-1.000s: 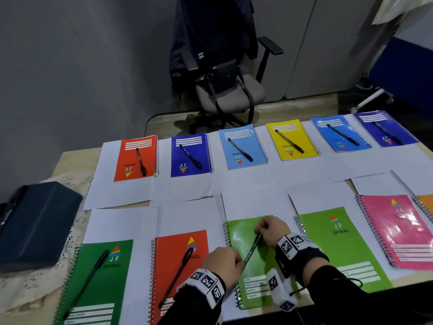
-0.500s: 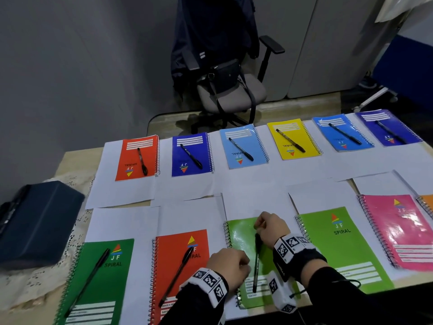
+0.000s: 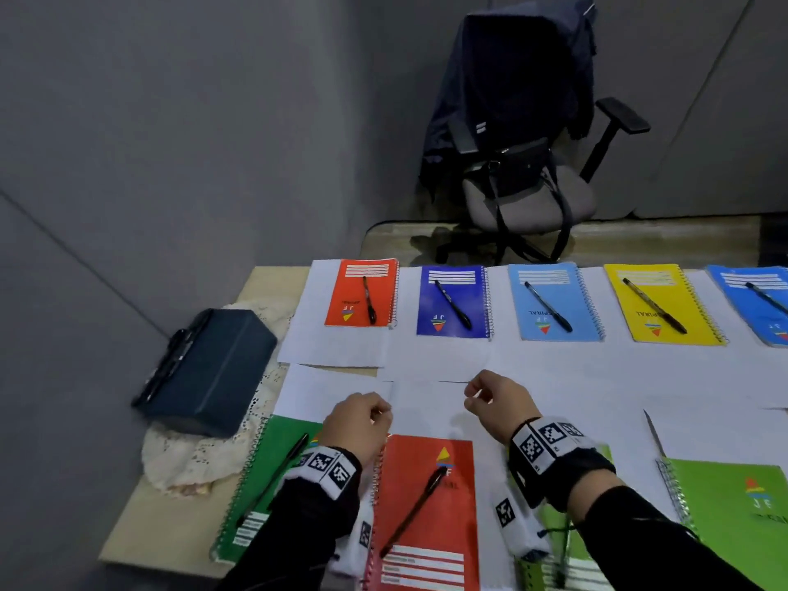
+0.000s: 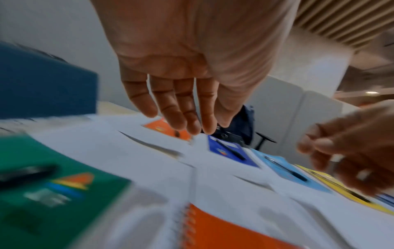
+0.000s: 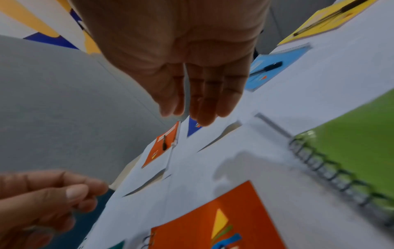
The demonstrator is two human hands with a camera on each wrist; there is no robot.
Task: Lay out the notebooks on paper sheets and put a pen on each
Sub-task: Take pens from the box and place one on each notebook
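The tabletop (image 3: 256,287) carries paper sheets (image 3: 337,347) beyond both hands. The red notebook (image 3: 426,505) lies between the wrists, a pen (image 3: 415,507) on it. Left hand (image 3: 362,424) and right hand (image 3: 496,403) hover loosely curled, holding nothing.

A plain grey wall (image 3: 179,134) stands behind the counter's left and far edges, crossed by a thin diagonal seam low on the left. Beyond the far edge, an office chair (image 3: 528,194) with a grey seat and black armrests sits on a pale wood-look floor (image 3: 639,241); a dark jacket (image 3: 524,74) is draped over its backrest and a black bag (image 3: 518,164) with straps rests on the seat. To the right of the chair run light grey panels (image 3: 725,121). In the left wrist view, a slatted ceiling (image 4: 341,21) shows overhead with a round recessed lamp (image 4: 372,92) lit.
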